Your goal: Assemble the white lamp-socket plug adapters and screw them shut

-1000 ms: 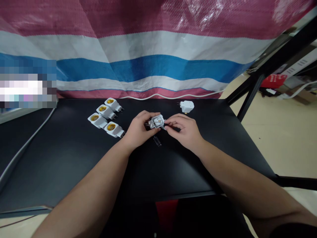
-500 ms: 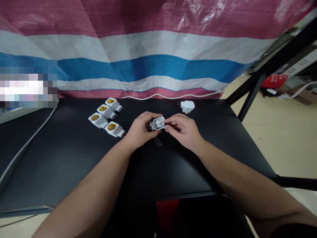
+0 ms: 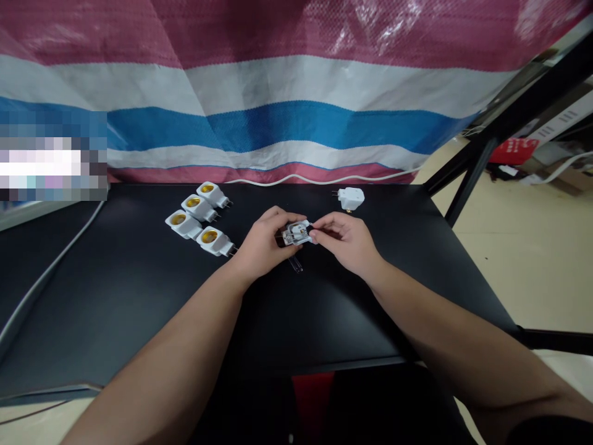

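Well, the head view looks down on a black table (image 3: 115, 296) with both hands together near its middle. Between them sits a white plug adapter (image 3: 295, 233), its casing open and its metal contacts showing. The left hand (image 3: 264, 244) is curled around the adapter's left side, fingers closed over the body and pressing it from above. The right hand (image 3: 345, 242) comes in from the other side, its thumb and forefinger pinching the adapter's right edge while its other fingers curl loosely inward. Just below the hands, a small clear tube (image 3: 295, 264) lies on the tabletop, seemingly touching neither hand.

Four white socket adapters (image 3: 184, 224) sit in a loose cluster to the left, with yellow socket centres facing up and metal pins pointing right; they look fully closed. A fifth white adapter (image 3: 351, 198) lies alone near the far edge, and it too looks closed, though its face is turned away. So, as far as this view shows, five units look closed and one stands open in the hands. A white cable (image 3: 319, 179) runs along the far edge, in front of a striped woven tarp (image 3: 296, 130).
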The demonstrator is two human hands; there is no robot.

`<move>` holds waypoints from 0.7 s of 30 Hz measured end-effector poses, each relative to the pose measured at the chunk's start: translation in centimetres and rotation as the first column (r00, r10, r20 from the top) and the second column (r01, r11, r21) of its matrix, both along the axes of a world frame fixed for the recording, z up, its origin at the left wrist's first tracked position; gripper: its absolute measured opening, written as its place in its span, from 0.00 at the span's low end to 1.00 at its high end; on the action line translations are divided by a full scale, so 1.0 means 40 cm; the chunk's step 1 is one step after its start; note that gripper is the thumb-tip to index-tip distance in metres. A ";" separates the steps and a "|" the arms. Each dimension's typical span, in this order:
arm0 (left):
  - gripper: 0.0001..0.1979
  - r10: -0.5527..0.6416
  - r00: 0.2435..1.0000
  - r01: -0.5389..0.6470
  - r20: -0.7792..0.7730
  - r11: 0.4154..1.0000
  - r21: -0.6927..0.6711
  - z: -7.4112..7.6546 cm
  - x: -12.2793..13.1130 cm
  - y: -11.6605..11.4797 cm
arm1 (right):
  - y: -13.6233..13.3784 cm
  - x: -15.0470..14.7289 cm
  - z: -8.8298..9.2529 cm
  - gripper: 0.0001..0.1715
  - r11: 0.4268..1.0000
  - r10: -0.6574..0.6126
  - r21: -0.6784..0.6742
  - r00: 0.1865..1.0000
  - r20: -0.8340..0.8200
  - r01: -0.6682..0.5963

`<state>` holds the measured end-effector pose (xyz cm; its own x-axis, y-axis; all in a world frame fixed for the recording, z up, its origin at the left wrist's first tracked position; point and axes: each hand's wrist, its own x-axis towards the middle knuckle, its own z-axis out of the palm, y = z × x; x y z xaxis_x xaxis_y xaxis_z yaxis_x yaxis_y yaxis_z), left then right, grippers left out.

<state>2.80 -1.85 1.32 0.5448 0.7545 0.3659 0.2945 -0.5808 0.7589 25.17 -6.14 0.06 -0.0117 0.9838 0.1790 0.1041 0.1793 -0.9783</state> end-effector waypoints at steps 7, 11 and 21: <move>0.25 -0.012 1.000 0.012 0.003 1.000 -0.004 0.003 -0.002 -0.002 | 0.002 0.001 -0.003 0.16 1.000 -0.018 -0.003 1.000 0.004 0.018; 0.26 -0.019 1.000 0.020 -0.007 1.000 0.023 0.006 0.000 -0.005 | 0.001 0.000 0.001 0.17 1.000 -0.022 -0.022 1.000 -0.005 0.022; 0.25 -0.056 0.997 0.055 0.054 0.998 0.020 0.013 0.004 -0.013 | 0.000 -0.001 0.010 0.15 0.998 0.025 -0.050 0.997 -0.068 -0.029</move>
<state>2.94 -2.37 1.82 0.5649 0.7161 0.4100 0.2196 -0.6094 0.7619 25.14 -6.15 0.46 -0.0279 0.9911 0.1302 0.0335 0.1311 -0.9908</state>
